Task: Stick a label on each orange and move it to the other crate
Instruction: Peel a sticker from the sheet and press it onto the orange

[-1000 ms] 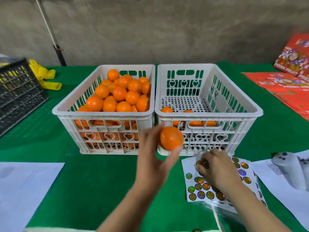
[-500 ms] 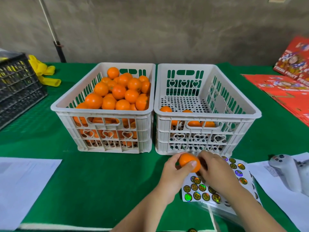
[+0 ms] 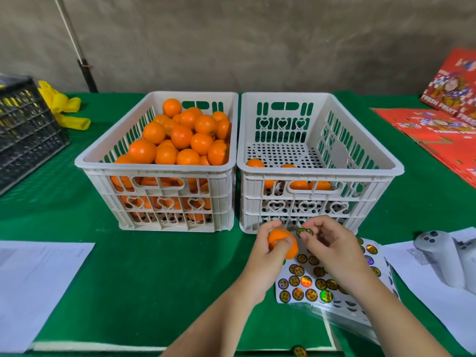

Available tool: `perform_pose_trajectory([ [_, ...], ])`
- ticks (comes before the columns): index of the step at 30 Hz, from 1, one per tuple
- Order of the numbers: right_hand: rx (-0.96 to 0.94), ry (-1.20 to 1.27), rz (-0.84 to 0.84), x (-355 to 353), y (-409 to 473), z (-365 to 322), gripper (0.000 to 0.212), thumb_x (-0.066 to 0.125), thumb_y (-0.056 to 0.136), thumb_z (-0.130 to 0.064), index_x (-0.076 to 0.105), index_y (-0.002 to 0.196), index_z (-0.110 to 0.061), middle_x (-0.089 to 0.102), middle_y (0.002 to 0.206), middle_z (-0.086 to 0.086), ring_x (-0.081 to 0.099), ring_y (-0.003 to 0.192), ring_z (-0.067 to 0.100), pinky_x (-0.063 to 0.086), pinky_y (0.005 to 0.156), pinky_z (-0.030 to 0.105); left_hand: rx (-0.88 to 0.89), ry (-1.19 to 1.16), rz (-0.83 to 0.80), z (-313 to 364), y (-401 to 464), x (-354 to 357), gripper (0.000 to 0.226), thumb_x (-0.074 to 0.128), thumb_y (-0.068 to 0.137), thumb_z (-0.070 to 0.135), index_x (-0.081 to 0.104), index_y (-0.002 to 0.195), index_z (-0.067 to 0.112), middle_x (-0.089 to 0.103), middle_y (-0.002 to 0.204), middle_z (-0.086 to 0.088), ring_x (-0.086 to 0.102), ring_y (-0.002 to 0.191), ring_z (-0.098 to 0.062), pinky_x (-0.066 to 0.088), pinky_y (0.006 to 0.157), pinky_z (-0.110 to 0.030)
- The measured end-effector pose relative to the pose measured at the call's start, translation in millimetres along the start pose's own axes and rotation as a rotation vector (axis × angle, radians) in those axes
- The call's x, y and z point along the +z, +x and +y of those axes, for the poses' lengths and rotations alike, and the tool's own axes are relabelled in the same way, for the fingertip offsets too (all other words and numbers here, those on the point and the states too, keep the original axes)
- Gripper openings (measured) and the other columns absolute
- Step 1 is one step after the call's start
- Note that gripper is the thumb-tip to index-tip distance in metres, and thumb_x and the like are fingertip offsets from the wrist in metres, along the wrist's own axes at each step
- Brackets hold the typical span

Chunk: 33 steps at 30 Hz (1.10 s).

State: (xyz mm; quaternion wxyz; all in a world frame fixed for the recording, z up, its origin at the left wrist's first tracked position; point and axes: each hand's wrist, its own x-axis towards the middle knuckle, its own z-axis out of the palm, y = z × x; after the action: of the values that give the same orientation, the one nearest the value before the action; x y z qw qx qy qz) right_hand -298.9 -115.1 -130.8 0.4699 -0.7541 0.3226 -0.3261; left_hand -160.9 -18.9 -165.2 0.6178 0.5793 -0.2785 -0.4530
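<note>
Head view. The left hand (image 3: 268,256) grips one orange (image 3: 282,244) with fingers and thumb curled round it, held above the green tabletop (image 3: 154,279) just in front of the right crate (image 3: 319,173). The right hand (image 3: 332,248) pinches a round holographic label (image 3: 304,231) between thumb and fingertips, just beside the orange on its right and upper side; whether label and peel touch cannot be told. The coming move, as judged here, turns on this one relation: the label lies immediately right of the fruit, so a short leftward press should seat it, after which the orange goes forward into the right crate, the nearer one to both hands. The orange is nearly round, with no marked long axis.

The left crate (image 3: 157,173) is heaped with oranges; the right crate holds only a few along its near wall. Both are pale, rigid plastic with slotted walls, heart cut-outs and perforated floors. The fruit is glossy and finely dimpled. The label sheet (image 3: 306,287) is a smooth white backing with iridescent discs, lying flat under the right forearm. The tabletop cover looks like textured green matting. White papers (image 3: 38,279) lie at the left.
</note>
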Motion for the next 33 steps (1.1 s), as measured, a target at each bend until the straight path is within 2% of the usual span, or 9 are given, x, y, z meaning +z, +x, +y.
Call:
perform_pose_trajectory([
  [4, 0.046, 0.123, -0.045, 7.2, -2.4, -13.0, 0.024, 0.074, 0.091, -0.008, 0.073, 0.094, -0.032, 0.058, 0.072, -0.001, 0.058, 0.071, 0.008, 0.052, 0.066, 0.020, -0.063, -0.160, -0.019, 5.5, -2.1, 4.8, 0.028, 0.060, 0.084, 0.050, 0.061, 0.111, 0.051, 0.063, 0.128, -0.002, 0.068, 0.111, -0.023, 0.058, 0.097, -0.042],
  [6, 0.050, 0.144, -0.068, 8.3, -3.1, -16.3, 0.022, 0.073, 0.091, -0.006, 0.074, 0.096, -0.027, 0.058, 0.071, -0.004, 0.058, 0.070, 0.007, 0.052, 0.066, 0.021, -0.082, -0.252, -0.039, 6.9, -3.3, 6.1, 0.030, 0.064, 0.087, 0.058, 0.062, 0.114, 0.045, 0.064, 0.130, -0.004, 0.073, 0.111, -0.024, 0.062, 0.094, -0.045],
  [9, 0.013, 0.124, -0.105, 9.6, -4.7, -18.8, 0.022, 0.070, 0.092, -0.001, 0.074, 0.098, -0.023, 0.056, 0.066, -0.011, 0.053, 0.062, 0.004, 0.046, 0.061, 0.014, -0.062, -0.257, -0.082, 10.2, -6.3, 5.7, 0.039, 0.072, 0.088, 0.057, 0.057, 0.121, 0.042, 0.063, 0.131, 0.002, 0.072, 0.116, -0.017, 0.063, 0.090, -0.041],
  [13, 0.015, 0.071, -0.144, 8.5, -7.8, -19.8, 0.029, 0.066, 0.097, -0.008, 0.077, 0.100, -0.035, 0.064, 0.069, -0.011, 0.057, 0.063, 0.003, 0.046, 0.060, 0.012, -0.041, -0.193, -0.102, 12.6, -7.0, 0.9, 0.019, 0.066, 0.104, 0.037, 0.061, 0.122, 0.038, 0.062, 0.132, -0.004, 0.072, 0.116, -0.019, 0.062, 0.094, -0.043],
  [16, 0.058, 0.157, -0.146, 8.2, -9.7, -19.3, 0.030, 0.061, 0.101, -0.011, 0.075, 0.110, -0.035, 0.076, 0.091, 0.002, 0.072, 0.086, 0.017, 0.058, 0.079, 0.025, -0.006, -0.164, -0.058, 13.5, -7.8, -2.5, 0.010, 0.064, 0.105, 0.034, 0.065, 0.113, 0.039, 0.063, 0.127, -0.006, 0.073, 0.110, -0.022, 0.063, 0.092, -0.041],
  [20, 0.141, 0.240, -0.016, 8.9, -5.2, -13.7, 0.021, 0.067, 0.096, -0.005, 0.072, 0.108, -0.022, 0.075, 0.087, 0.008, 0.073, 0.084, 0.025, 0.057, 0.077, 0.028, 0.022, -0.169, 0.021, 14.9, -6.8, -6.9, 0.009, 0.068, 0.102, 0.037, 0.068, 0.110, 0.041, 0.064, 0.122, -0.003, 0.074, 0.106, -0.030, 0.064, 0.080, -0.033],
  [26, 0.061, 0.131, -0.038, 8.0, -5.0, -17.8, 0.027, 0.072, 0.092, -0.006, 0.073, 0.090, -0.032, 0.074, 0.083, 0.006, 0.071, 0.081, 0.018, 0.056, 0.074, 0.020, 0.189, 0.077, -0.039, 19.4, -1.5, -18.5, 0.014, 0.078, 0.094, 0.026, 0.072, 0.100, 0.037, 0.069, 0.090, 0.022, 0.068, 0.078, -0.003, 0.061, 0.069, -0.026],
  [30, 0.063, 0.111, -0.033, 8.0, -4.6, -20.3, 0.023, 0.071, 0.093, -0.007, 0.073, 0.089, -0.030, 0.074, 0.081, 0.008, 0.071, 0.077, 0.018, 0.057, 0.073, 0.023, 0.259, 0.208, -0.020, 18.5, 0.6, -20.9, 0.015, 0.080, 0.092, 0.023, 0.072, 0.095, 0.036, 0.066, 0.097, 0.019, 0.065, 0.080, 0.000, 0.053, 0.066, -0.016],
  [33, 0.150, 0.211, -0.059, 7.2, -4.0, -22.1, 0.014, 0.069, 0.094, -0.008, 0.074, 0.090, -0.020, 0.073, 0.079, 0.013, 0.068, 0.071, 0.022, 0.058, 0.070, 0.026, 0.327, 0.249, 0.006, 17.1, 1.0, -21.0, 0.019, 0.080, 0.090, 0.018, 0.073, 0.091, 0.035, 0.062, 0.106, 0.017, 0.064, 0.095, -0.003, 0.052, 0.072, -0.013],
])
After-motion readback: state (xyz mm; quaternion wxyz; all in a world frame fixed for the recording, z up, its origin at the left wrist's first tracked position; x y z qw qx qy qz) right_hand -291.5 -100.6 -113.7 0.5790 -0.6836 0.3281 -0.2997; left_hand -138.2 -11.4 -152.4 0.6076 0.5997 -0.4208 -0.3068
